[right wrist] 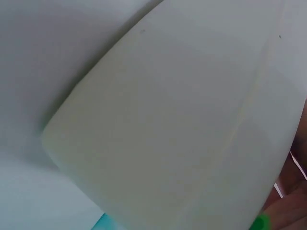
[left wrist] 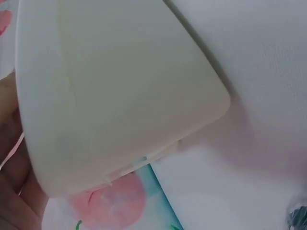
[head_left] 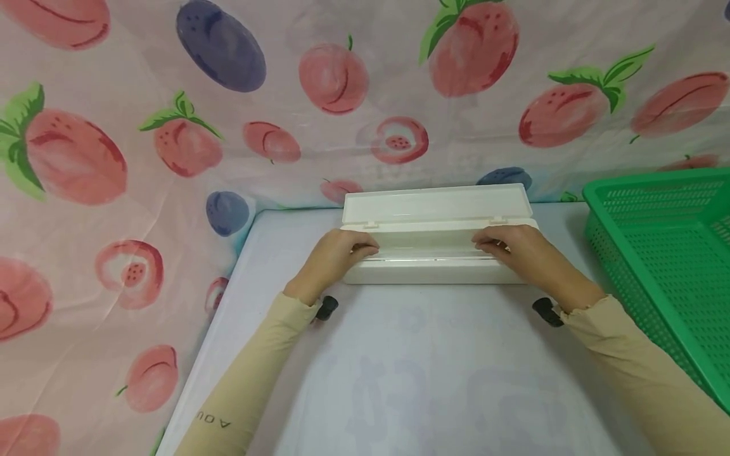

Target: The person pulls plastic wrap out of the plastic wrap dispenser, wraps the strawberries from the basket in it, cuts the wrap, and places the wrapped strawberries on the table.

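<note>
A long white plastic box (head_left: pixel 433 272) stands on the table with its hinged lid (head_left: pixel 436 206) raised at the back. Over its left part my left hand (head_left: pixel 336 250) pinches what looks like the edge of a thin clear plastic film (head_left: pixel 424 244). Towards the right end, my right hand (head_left: pixel 516 247) pinches the same sheet, thumb and fingers together. Glossy and see-through, the film spans the opening between both hands; its outline is hard to make out. Each wrist view shows the box's end wall, left (left wrist: pixel 120 96) and right (right wrist: pixel 168 110), with fingers partly hidden behind it.
A green perforated plastic basket (head_left: pixel 621 240) stands on the right of the table. The white-covered table (head_left: pixel 422 367) stretches in front of the box. A fruit-patterned cloth (head_left: pixel 336 145) hangs behind and along the left side. Dark wrist-camera parts show below both wrists.
</note>
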{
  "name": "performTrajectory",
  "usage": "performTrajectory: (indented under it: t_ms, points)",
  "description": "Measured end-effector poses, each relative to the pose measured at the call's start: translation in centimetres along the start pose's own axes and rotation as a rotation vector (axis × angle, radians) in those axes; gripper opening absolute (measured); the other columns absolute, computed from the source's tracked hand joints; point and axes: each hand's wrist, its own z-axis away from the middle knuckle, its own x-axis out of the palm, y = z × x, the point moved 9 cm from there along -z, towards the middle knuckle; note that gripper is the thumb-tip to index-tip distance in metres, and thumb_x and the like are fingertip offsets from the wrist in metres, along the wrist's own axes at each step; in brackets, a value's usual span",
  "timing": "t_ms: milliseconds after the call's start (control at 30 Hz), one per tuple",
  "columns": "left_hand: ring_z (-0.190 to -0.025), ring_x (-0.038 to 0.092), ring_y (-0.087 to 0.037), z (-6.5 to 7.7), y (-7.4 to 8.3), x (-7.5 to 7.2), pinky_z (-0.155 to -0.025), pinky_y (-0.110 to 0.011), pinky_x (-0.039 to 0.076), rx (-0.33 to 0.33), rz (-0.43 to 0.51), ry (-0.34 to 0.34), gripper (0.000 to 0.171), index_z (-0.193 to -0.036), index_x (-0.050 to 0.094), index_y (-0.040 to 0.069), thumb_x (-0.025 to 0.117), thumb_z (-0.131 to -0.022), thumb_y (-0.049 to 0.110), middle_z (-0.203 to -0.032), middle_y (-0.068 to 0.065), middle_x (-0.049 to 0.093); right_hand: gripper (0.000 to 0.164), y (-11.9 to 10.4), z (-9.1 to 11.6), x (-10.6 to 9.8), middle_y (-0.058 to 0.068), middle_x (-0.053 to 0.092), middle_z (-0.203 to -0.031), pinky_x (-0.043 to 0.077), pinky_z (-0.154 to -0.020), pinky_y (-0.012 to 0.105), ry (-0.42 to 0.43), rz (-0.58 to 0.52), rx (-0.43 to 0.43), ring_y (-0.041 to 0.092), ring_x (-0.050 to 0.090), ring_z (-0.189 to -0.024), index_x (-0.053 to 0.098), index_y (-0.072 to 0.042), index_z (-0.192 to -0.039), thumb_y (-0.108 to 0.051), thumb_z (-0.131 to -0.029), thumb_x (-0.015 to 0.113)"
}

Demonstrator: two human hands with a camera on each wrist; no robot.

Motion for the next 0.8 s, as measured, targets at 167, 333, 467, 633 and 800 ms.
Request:
performTrajectory:
  t_ms: [167,333,467,633,800]
  points:
    - [-0.084,0.068,-0.011,-0.1,0.1,-0.3,-0.079,-0.029,0.056,0.01,0.006,0.029,0.012,-0.099,0.078,0.01,0.072,-0.091,0.017,-0.092,0.001,0.075,0.018,0.4,0.1,0.0,0.013,0.075,-0.101,0.057,-0.08,0.046,-0.01,0.01,-0.001,0.028,0.07,-0.093,0.074,-0.002,-0.106,0.001,-0.089,0.069]
    - [-0.083,0.07,-0.013,-0.2,0.1,-0.9,-0.078,-0.029,0.056,0.028,0.016,0.07,0.012,-0.099,0.078,0.009,0.072,-0.091,0.016,-0.093,-0.001,0.076,0.017,0.3,0.2,-0.2,0.014,0.074,-0.102,0.057,-0.08,0.046,-0.019,0.015,-0.005,0.03,0.069,-0.094,0.074,-0.001,-0.105,0.002,-0.089,0.069]
    - [-0.083,0.07,-0.012,-0.2,-0.2,-1.2,-0.077,-0.027,0.057,0.018,0.055,0.088,0.011,-0.098,0.078,0.009,0.073,-0.089,0.013,-0.094,-0.002,0.076,0.017,0.3,0.4,-0.6,0.014,0.073,-0.102,0.056,-0.086,0.05,-0.028,0.036,-0.012,0.036,0.067,-0.104,0.074,0.0,-0.104,0.004,-0.088,0.07]
    - [-0.083,0.07,-0.013,-0.2,-0.3,-1.4,-0.077,-0.028,0.057,0.011,0.073,0.093,0.011,-0.098,0.078,0.008,0.073,-0.089,0.013,-0.094,-0.002,0.076,0.018,0.6,0.7,-1.1,0.018,0.072,-0.105,0.053,-0.09,0.054,-0.008,0.089,-0.006,0.039,0.065,-0.107,0.073,0.002,-0.105,0.005,-0.088,0.069]
    - [-0.084,0.07,-0.013,-0.1,-0.3,-1.5,-0.076,-0.029,0.057,-0.007,0.092,0.08,0.012,-0.099,0.078,0.008,0.073,-0.09,0.013,-0.095,-0.003,0.076,0.018,1.2,1.2,-1.6,0.023,0.071,-0.108,0.054,-0.085,0.054,0.038,0.12,0.028,0.04,0.066,-0.102,0.073,0.003,-0.105,0.005,-0.087,0.069]
